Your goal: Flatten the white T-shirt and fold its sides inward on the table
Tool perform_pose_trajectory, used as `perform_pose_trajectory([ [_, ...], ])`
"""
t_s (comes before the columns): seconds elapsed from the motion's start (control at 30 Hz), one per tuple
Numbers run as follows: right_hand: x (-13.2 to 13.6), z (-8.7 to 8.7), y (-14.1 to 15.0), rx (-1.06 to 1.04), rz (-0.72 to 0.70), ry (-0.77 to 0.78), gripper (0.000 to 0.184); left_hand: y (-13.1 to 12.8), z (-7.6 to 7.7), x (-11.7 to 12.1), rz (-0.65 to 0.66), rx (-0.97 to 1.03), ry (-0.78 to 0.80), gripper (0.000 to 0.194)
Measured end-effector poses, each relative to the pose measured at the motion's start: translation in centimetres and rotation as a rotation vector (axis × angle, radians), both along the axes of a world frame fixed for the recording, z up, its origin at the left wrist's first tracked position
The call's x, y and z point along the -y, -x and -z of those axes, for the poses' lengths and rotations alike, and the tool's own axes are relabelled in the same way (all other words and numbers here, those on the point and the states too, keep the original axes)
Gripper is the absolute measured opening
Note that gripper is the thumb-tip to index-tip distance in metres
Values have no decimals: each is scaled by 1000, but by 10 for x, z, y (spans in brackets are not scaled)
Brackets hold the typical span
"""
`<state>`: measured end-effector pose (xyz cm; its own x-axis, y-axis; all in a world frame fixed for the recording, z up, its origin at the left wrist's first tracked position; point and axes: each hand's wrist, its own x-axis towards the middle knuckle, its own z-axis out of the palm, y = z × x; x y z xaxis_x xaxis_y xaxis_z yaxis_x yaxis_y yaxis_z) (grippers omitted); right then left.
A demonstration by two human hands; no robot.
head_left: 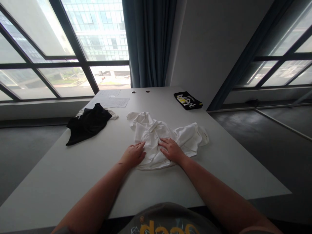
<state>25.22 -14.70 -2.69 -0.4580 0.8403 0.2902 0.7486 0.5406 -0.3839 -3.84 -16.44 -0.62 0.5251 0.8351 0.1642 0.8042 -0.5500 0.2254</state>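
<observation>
A crumpled white shirt [168,136] lies in the middle of the white table [73,169]. My left hand [134,154] rests flat on the shirt's near left part, fingers stretched out. My right hand [170,150] lies flat on the shirt just to the right of it, fingers spread. Both palms press down on the cloth, a little apart from each other. Neither hand grips anything.
A black garment [87,123] lies crumpled at the table's left side. Sheets of paper [109,100] lie at the far left. A folded black item with a yellow and white print [188,100] sits at the far right corner. Windows and a curtain stand behind.
</observation>
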Motion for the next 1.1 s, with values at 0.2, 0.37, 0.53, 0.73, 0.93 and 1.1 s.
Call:
perform_pose_trajectory([
  [0.2,-18,-11,3,-295,46,87,36,-11,-13,15,139,81,56,47],
  [0.37,-59,-24,32,-296,203,229,49,-21,-20,27,392,224,139,39],
  [0.53,-86,-22,78,45,258,234,81,-16,-16,21,365,349,156,30],
  [0.73,-89,-8,99,175,144,147,78,20,-1,-12,-59,526,-39,24],
  [0.93,-89,-5,79,97,-146,123,68,51,17,-37,-399,481,-165,30],
  [1.1,-72,-14,61,-159,-303,174,55,50,7,-30,-522,382,-280,38],
])
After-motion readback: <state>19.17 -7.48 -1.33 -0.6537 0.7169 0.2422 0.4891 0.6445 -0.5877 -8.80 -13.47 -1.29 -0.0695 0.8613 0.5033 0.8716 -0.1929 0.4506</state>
